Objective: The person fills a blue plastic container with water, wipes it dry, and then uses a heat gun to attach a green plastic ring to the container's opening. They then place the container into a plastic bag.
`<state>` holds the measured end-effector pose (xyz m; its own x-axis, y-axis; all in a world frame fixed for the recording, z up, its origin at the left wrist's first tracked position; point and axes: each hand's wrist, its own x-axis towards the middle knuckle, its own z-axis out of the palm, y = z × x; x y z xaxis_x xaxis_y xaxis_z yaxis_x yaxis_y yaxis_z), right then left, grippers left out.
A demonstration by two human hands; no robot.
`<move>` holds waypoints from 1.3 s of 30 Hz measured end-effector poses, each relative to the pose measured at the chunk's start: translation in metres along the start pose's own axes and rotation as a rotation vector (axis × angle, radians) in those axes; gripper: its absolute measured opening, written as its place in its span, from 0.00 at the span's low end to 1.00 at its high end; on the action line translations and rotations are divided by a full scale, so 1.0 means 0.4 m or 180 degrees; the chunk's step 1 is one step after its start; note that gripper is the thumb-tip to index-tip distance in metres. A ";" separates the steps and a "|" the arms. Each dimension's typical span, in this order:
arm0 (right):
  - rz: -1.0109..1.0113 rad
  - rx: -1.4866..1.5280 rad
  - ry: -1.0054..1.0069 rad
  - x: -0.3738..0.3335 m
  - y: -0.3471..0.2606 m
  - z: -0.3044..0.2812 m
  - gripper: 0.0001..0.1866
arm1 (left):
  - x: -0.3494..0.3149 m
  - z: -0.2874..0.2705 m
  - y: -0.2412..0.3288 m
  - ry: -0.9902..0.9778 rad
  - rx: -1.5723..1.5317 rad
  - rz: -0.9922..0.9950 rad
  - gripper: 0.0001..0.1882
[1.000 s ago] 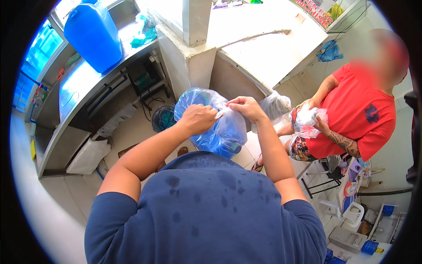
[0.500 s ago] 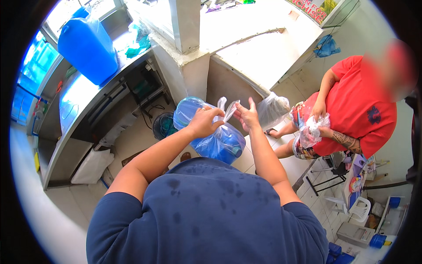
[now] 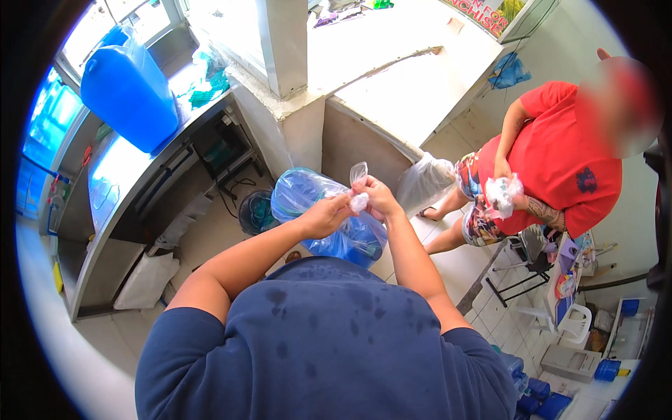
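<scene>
A large clear plastic bag (image 3: pixel 297 194) bulges with blue containers in front of my body. Both hands are closed on its gathered neck, close together above the bag. My left hand (image 3: pixel 327 215) pinches it from the left. My right hand (image 3: pixel 378 199) grips it from the right, and a loose flap of plastic sticks up past those fingers. Between the hands sits a whitish bunched lump of the plastic (image 3: pixel 359 203); whether it is knotted I cannot make out.
At right a person in a red shirt (image 3: pixel 567 150) holds crumpled clear plastic (image 3: pixel 502 194). A filled whitish bag (image 3: pixel 425 183) stands beside the counter (image 3: pixel 385 94). A big blue jug (image 3: pixel 133 94) rests on the left worktop. A round basket (image 3: pixel 257 212) is on the floor below it.
My hands have drawn together, and the two raised plastic ends between them are now bunched into a lump. The person's plastic at right is gathered smaller.
</scene>
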<state>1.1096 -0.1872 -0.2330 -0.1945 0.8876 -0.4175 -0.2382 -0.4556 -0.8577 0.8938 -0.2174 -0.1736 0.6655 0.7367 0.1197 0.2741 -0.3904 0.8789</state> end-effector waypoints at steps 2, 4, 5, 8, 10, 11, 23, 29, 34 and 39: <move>0.0327 -0.1154 0.0876 0.036 0.015 0.013 0.07 | -0.035 -0.015 0.005 -0.0239 0.0136 -0.0017 0.04; 0.0352 -0.1785 0.0992 0.065 0.035 0.026 0.09 | -0.053 -0.025 0.010 -0.0337 0.0226 0.0025 0.04; 0.0003 -0.1991 0.0952 0.070 0.041 0.029 0.08 | -0.050 -0.025 0.013 -0.0320 0.0172 0.0058 0.04; -0.0093 -0.1134 0.0951 0.026 0.044 0.018 0.07 | 0.009 -0.016 0.017 0.0342 -0.0165 -0.0581 0.08; -0.0265 -0.0358 0.0853 -0.034 0.018 -0.001 0.06 | 0.072 -0.010 0.010 0.0880 -0.0575 -0.1313 0.09; -0.0350 -0.0075 0.0789 -0.077 0.010 -0.006 0.05 | 0.098 -0.009 0.001 0.0876 -0.0798 -0.1626 0.12; -0.0336 -0.2120 0.0024 -0.122 -0.137 0.085 0.34 | 0.105 -0.007 -0.109 -0.0424 -0.0277 -0.0795 0.08; -0.0957 -0.2277 0.0274 -0.146 -0.061 0.059 0.13 | 0.102 -0.003 -0.101 0.0267 -0.0930 -0.1379 0.14; -0.1102 -0.1807 0.0458 -0.123 -0.025 0.059 0.06 | 0.086 -0.023 -0.065 -0.0137 -0.0560 -0.1483 0.51; -0.0267 -0.1729 0.1066 -0.096 -0.017 0.104 0.07 | 0.053 0.005 -0.004 0.0459 0.0572 -0.0664 0.52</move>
<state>1.0792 -0.2208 -0.1986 0.1325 0.9317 -0.3382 0.2933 -0.3628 -0.8845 0.9088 -0.2022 -0.1733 0.4801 0.8770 0.0210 0.5212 -0.3044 0.7973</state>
